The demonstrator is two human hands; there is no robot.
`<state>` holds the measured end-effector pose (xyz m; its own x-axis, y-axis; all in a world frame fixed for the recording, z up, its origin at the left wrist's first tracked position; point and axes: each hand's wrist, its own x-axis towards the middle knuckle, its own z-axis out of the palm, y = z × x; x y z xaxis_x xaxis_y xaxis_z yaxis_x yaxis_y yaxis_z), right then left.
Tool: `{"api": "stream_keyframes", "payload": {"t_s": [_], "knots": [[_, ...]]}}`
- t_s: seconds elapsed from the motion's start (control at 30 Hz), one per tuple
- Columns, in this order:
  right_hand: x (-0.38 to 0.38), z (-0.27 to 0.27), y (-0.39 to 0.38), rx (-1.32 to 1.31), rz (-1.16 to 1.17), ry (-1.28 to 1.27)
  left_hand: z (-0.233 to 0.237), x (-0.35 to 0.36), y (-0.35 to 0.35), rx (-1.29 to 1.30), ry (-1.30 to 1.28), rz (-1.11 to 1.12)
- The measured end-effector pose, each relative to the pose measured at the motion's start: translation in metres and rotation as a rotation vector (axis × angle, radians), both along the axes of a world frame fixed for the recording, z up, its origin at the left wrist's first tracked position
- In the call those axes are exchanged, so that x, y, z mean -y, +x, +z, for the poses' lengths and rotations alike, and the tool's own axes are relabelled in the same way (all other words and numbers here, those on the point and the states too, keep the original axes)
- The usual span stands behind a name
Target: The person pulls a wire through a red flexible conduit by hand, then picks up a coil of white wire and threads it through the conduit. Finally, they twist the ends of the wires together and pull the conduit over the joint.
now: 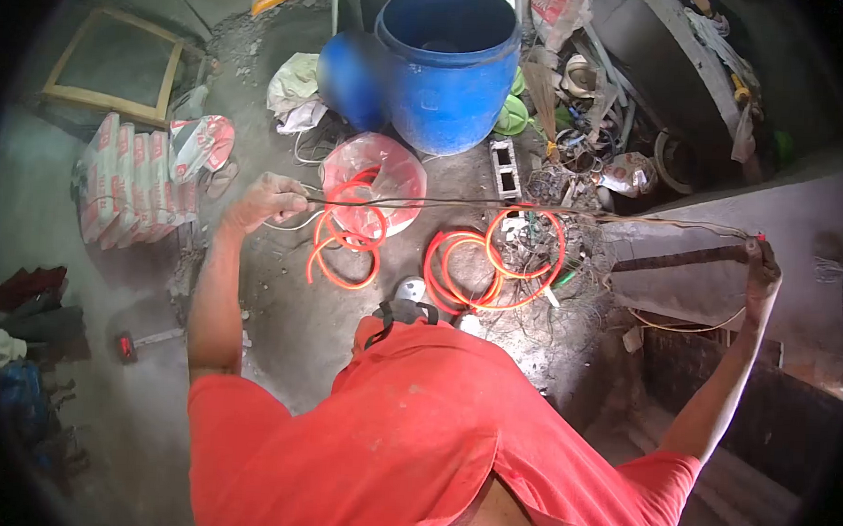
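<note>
A long, thin, dark-brown bundle of wire (pixel 424 203) stretches above the grey concrete floor (pixel 282 327) — the left hand (pixel 272 203) and right hand (pixel 766 264) clamp their fingers on its opposite ends. Probably light, springy and tough; strands may slip — best gripped where gathered.

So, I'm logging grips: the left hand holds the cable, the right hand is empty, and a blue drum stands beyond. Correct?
Not quite: the head view shows the right hand also holding the cable. The left hand does hold it, and the blue drum stands beyond.
</note>
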<state>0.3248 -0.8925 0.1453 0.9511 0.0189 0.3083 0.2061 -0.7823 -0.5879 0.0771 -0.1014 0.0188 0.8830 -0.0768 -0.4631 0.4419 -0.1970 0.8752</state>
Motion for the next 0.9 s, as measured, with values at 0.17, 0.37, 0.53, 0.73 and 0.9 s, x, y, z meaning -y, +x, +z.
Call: {"api": "stream_keyframes", "payload": {"t_s": [0.17, 0.37, 0.53, 0.73, 0.9], "knots": [[0.036, -0.007, 0.039, -0.032, -0.052, 0.048, 0.018, -0.006, -0.011, -0.012, 0.141, 0.045], [-0.017, -0.106, 0.072, 0.018, 0.109, -0.623, -0.01, 0.018, -0.012, 0.172, 0.242, 0.216], [-0.344, -0.092, -0.06, -0.231, 0.668, 0.139, 0.03, 0.079, 0.002, 0.278, 0.29, 0.116], [-0.497, -0.148, -0.16, -0.386, 1.074, 0.381, 0.012, 0.071, -0.004, 0.312, 0.164, -0.062], [-0.496, -0.119, -0.131, -0.24, 1.175, 0.303, -0.019, 0.002, -0.055, -0.098, -0.341, 0.051]]}}
